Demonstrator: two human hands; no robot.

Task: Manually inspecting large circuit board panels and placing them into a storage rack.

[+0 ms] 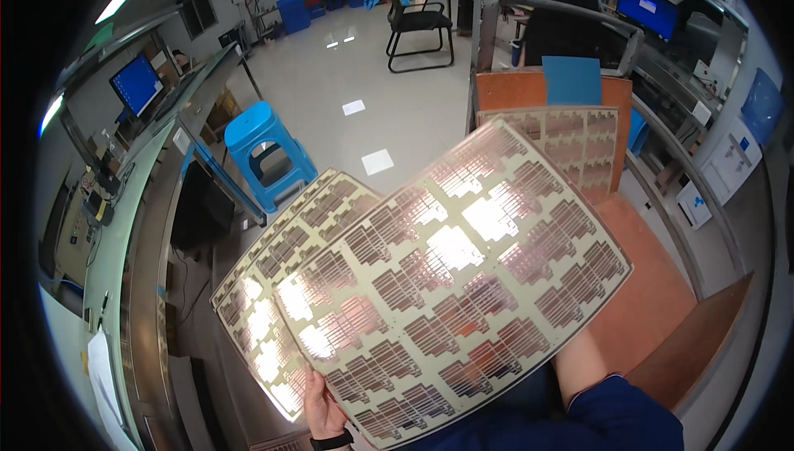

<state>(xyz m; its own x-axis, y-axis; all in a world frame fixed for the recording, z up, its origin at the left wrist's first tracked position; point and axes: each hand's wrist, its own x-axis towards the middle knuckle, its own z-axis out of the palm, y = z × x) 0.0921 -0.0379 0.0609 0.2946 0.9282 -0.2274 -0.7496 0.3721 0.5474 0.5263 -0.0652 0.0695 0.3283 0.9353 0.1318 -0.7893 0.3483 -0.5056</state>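
A large copper-patterned printed circuit board panel [451, 319] is tilted up in front of me. My left hand [321, 408], with a black band at the wrist, grips its lower left edge, thumb on the near side. My right forearm [579, 364] goes behind the panel's lower right edge, so that hand's fingers are hidden. A second panel [285, 244] shows behind the first at the left, partly covered by it. What supports it cannot be seen. Another panel [591, 141] leans against the orange-brown board of a metal-framed cart at the right.
The cart's rail [695, 195] curves along the right, with a blue sheet [572, 79] above the leaning panel. A blue stool [269, 153] and a workbench [124, 228] stand left. Farther off are a black chair [418, 21] and a person [571, 13] by a desk.
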